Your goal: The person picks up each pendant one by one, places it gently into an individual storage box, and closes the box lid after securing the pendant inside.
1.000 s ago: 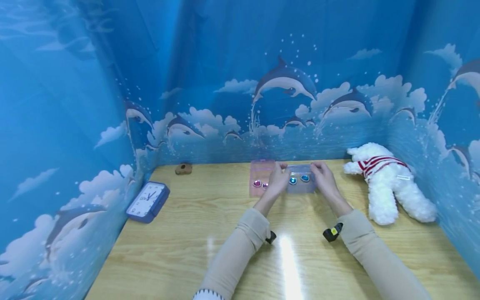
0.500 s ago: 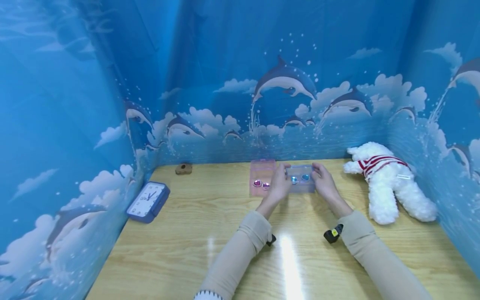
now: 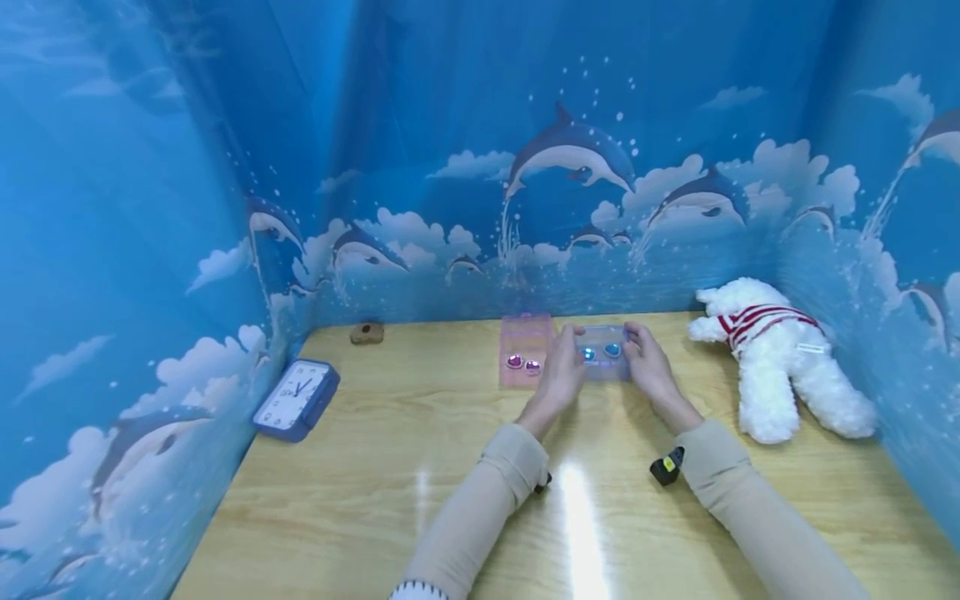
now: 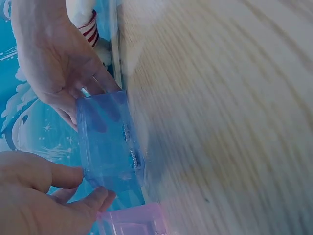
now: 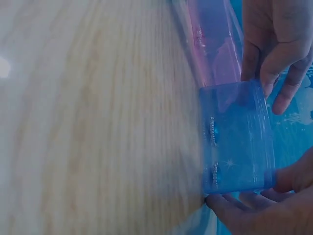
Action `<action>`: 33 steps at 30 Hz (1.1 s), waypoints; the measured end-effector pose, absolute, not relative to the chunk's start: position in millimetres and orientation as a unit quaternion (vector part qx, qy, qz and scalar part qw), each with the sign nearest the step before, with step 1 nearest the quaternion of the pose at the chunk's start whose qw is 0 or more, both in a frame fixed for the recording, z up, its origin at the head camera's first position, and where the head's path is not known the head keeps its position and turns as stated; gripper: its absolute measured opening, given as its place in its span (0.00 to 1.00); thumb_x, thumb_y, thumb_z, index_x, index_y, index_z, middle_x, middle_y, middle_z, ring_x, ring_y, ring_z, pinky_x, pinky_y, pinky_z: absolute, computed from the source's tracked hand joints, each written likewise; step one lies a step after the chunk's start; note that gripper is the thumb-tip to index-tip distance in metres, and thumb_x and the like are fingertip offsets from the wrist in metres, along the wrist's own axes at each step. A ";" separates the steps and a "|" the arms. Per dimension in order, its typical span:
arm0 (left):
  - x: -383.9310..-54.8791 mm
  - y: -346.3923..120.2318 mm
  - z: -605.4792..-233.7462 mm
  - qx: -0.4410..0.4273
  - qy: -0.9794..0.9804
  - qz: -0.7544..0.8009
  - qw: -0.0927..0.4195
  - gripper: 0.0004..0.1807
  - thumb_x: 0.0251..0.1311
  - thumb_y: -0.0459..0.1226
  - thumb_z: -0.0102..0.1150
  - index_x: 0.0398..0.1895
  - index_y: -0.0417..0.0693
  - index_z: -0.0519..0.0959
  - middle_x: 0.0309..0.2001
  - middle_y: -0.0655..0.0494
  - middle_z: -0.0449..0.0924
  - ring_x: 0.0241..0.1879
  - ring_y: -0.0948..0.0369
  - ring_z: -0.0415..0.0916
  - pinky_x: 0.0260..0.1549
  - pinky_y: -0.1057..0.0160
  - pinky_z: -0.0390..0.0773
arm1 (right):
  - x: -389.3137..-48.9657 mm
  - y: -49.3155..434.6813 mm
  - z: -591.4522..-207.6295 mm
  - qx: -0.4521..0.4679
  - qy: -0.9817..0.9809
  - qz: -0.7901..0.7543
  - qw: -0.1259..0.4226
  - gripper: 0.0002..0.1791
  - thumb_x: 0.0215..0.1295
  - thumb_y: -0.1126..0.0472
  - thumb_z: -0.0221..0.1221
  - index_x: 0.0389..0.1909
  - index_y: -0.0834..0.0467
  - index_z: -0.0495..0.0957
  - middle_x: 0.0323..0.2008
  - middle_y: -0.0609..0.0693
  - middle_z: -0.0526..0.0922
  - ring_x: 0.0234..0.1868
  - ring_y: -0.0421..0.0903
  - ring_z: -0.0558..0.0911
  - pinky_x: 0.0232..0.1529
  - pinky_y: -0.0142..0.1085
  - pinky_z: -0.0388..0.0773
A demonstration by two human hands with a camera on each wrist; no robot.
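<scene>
A see-through blue box (image 3: 606, 370) sits on the table with its lid down, two blue gems (image 3: 612, 350) in silver-coloured settings inside. My left hand (image 3: 561, 373) holds its left end, thumb and fingers at the lid's edge in the left wrist view. At the other end my right hand (image 3: 651, 368) grips the box, its thumb up by the lid and fingers along the side in the right wrist view. Left of it, a see-through pink box (image 3: 517, 380) stands with its lid up and holds two pink gems (image 3: 514, 361). My left hand partly hides the pink box's right edge.
To the right lies a white plush toy (image 3: 776, 358) in a red-striped top. A blue square clock (image 3: 297, 398) leans near the left edge, and a small brown object (image 3: 367, 333) is at the back left. A dolphin-printed curtain (image 3: 420, 167) surrounds the wooden table (image 3: 337, 500).
The blue box's lid, up a second ago, has come forward and down over the gems. My left hand has shifted slightly right along with it. The pink box stays put.
</scene>
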State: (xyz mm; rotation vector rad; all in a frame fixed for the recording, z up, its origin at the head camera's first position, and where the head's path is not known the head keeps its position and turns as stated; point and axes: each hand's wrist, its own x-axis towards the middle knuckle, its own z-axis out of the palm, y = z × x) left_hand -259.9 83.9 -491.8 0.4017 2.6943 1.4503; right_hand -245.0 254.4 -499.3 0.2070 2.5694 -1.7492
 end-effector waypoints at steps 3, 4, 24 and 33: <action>-260.1 83.2 -493.3 0.140 0.883 0.449 0.003 0.33 0.64 0.18 0.49 0.72 0.46 0.68 0.61 0.44 0.80 0.56 0.54 0.80 0.61 0.58 0.84 | -247.0 253.5 -500.8 0.058 0.831 -0.554 0.006 0.32 0.86 0.62 0.37 0.85 0.62 0.43 0.83 0.69 0.51 0.84 0.68 0.53 0.84 0.62 0.54; -259.3 82.0 -494.1 0.147 0.886 0.439 -0.012 0.32 0.65 0.18 0.49 0.72 0.46 0.68 0.62 0.44 0.80 0.57 0.54 0.80 0.61 0.59 0.84 | -246.7 253.3 -501.6 0.057 0.830 -0.555 -0.003 0.33 0.86 0.62 0.38 0.85 0.62 0.42 0.83 0.69 0.50 0.84 0.69 0.53 0.83 0.63 0.54; -300.2 -20.3 -461.2 0.009 0.805 0.594 -0.009 0.26 0.81 0.42 0.47 0.74 0.39 0.66 0.73 0.35 0.70 0.72 0.42 0.72 0.74 0.45 0.74 | -264.1 163.7 -440.5 0.004 0.790 -0.612 0.033 0.41 0.85 0.40 0.39 0.86 0.57 0.39 0.84 0.66 0.50 0.85 0.64 0.53 0.84 0.61 0.54; -305.2 -29.8 -470.9 -0.035 0.775 0.624 0.094 0.32 0.82 0.47 0.45 0.79 0.36 0.59 0.76 0.34 0.67 0.65 0.39 0.73 0.64 0.43 0.78 | -278.8 130.9 -453.7 0.039 0.797 -0.592 0.111 0.46 0.84 0.37 0.39 0.85 0.62 0.34 0.84 0.69 0.45 0.85 0.66 0.50 0.86 0.60 0.50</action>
